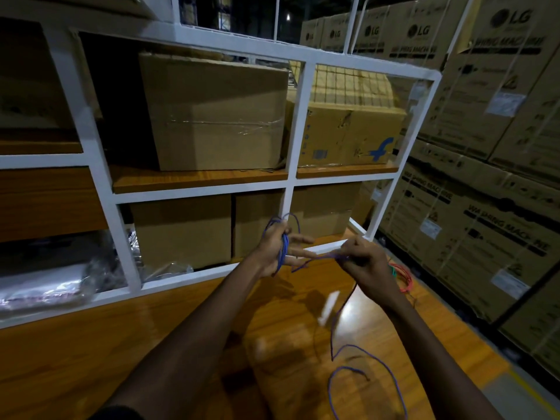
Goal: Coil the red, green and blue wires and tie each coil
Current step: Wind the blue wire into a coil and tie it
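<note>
Wires, three in all: one thin blue wire (283,251), one red wire (404,275), one green wire (394,269). Blue one looped several times around the left hand (277,253), fingers straight and spread, coil hanging across the palm. Next stretch pinched in the curled fingers of the right hand (365,262), near the left; loose tail trailing down in two slack loops onto the glossy brown wooden tabletop (136,344). Red and green bunched together on the wood just behind the right wrist, partly hidden by it. Beyond, one white metal rack frame (303,116), two brown cardboard boxes (212,116) on its upper shelf, two more below. Stacked printed cartons (485,86) at right.
</note>
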Motion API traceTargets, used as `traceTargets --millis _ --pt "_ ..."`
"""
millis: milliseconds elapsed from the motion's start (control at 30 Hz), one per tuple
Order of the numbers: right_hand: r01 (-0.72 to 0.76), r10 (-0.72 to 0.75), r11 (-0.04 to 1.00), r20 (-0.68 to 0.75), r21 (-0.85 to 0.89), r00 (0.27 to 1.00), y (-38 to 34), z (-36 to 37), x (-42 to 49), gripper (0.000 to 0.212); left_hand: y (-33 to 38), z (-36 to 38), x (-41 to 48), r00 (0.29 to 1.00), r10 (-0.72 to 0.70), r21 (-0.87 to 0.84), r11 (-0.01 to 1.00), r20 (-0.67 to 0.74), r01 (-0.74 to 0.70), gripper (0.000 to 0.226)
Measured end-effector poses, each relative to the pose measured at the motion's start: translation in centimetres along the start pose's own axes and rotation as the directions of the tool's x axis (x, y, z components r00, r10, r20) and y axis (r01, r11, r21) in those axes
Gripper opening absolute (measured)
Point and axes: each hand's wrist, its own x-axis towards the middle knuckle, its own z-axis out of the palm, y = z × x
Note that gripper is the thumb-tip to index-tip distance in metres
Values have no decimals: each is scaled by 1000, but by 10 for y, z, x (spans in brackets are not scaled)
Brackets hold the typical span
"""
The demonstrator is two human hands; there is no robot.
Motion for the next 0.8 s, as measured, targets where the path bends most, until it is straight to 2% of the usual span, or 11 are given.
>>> traceTargets --millis 67,133,233,300,333,400,467,533,600,700,800 --pt "-97 93 995 -135 -28 986 -4 0 3 17 -4 5 -5 999 -36 125 992 14 34 44" --pt "-269 254 962 -202 -50 946 -10 1 9 6 -8 7 -6 996 -69 185 981 51 59 42" --pt "-462 445 877 -143 -128 884 -10 3 18 28 -14 6 -1 997 -45 267 963 60 28 27" --pt "-491 483 858 -87 -148 871 -5 2 24 25 -16 6 1 998 -17 302 953 63 -3 23" --pt "-486 485 868 -41 -96 874 -1 1 26 19 -17 6 1 998 -18 296 955 58 0 24" --pt "-494 498 832 52 253 865 5 1 29 11 -18 4 1 998 -39 277 961 53 23 29" --pt "-464 533 655 70 596 843 7 -2 33 7 -17 2 0 996 -65 294 955 67 42 37" --pt "-427 547 575 61 698 835 11 -5 32 20 -16 0 -1 995 -64 287 957 81 38 36" --pt "-412 500 670 36 618 866 15 -7 29 24 -15 -2 -2 993 -60 270 962 98 32 32" --pt "-389 398 876 30 284 917 17 -3 27 21 -14 -2 -1 986 -98 278 959 136 57 35" --pt "-307 310 949 -29 69 950 12 4 34 20 -15 -1 -1 957 -196 257 956 213 138 39"
